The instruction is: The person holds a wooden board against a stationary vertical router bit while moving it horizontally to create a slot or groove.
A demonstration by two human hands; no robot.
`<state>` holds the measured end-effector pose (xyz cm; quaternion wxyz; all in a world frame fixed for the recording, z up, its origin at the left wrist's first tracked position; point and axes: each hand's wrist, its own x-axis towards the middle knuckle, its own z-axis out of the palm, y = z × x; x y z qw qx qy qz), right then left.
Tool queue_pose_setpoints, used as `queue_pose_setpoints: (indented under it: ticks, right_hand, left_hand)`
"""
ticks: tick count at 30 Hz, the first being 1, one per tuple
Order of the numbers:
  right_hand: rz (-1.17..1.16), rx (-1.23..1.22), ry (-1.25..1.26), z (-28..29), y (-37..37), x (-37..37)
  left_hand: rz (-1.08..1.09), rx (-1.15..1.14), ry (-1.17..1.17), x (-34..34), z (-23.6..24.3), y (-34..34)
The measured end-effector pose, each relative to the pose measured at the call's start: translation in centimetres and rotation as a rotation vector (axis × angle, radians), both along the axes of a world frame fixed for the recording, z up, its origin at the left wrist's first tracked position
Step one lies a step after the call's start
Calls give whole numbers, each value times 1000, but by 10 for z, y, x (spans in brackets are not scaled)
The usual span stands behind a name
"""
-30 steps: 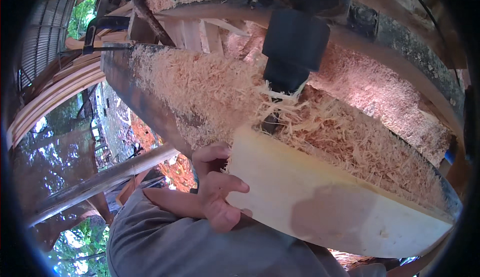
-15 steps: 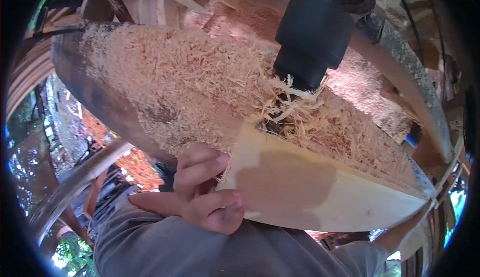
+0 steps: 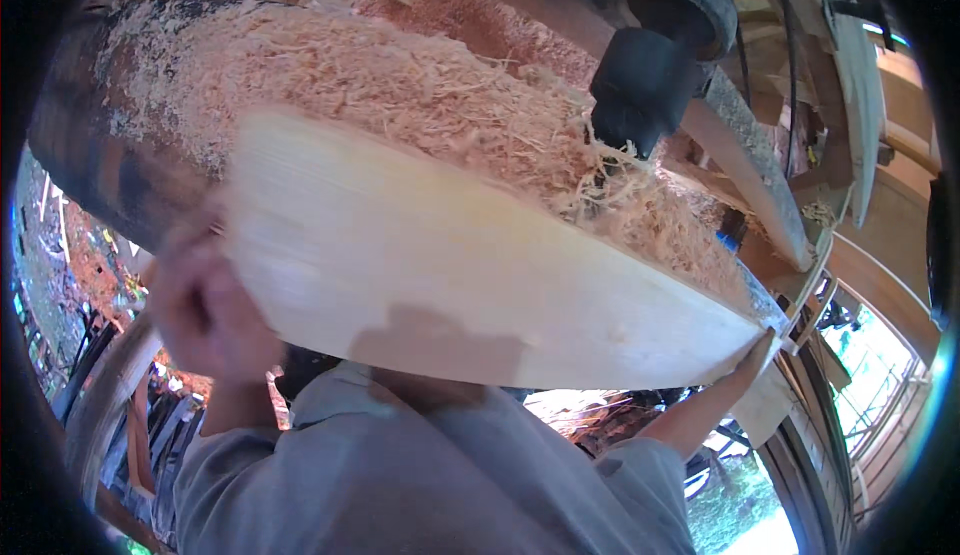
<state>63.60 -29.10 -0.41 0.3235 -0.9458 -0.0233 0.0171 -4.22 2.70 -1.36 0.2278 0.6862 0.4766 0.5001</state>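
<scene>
A pale, smooth wooden board (image 3: 430,245) tapers toward its right tip and slants across the middle. My left hand (image 3: 215,305), blurred by motion, is curled at its broad left end. At the pointed right tip my right hand (image 3: 757,353) grips the board, its fingers mostly hidden. The upper long edge of the board lies against a heap of wood shavings (image 3: 390,70). Above that edge stands a black cylindrical machine spindle (image 3: 640,85), its lower end wrapped in stringy shavings. A shadow falls on the board's lower part.
Shavings cover a dark, rounded work table (image 3: 110,170), whose left end shows bare. A grey metal ring (image 3: 670,0) surrounds the spindle's top. Wooden beams and slats stand behind and at the right. A round pole (image 3: 105,410) and scrap wood lie low at the left.
The board and my left hand have shifted leftward, so more of the board lies left of the spindle. My right forearm now shows at the right tip. The view has shifted too.
</scene>
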Motion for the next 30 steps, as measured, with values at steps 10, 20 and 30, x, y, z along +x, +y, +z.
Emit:
queue_pose_setpoints:
  ticks: [10,20,30]
  right_hand:
    - [149,-642,-107,-18,-122,25]
    - [-37,9,82,-27,-122,124]
    - [-89,155,157,-8,-122,49]
  left_hand:
    - [305,-127,-145,-90,17,75]
    - [680,-277,-135,-35,40,62]
    - [758,-346,344,-151,44,144]
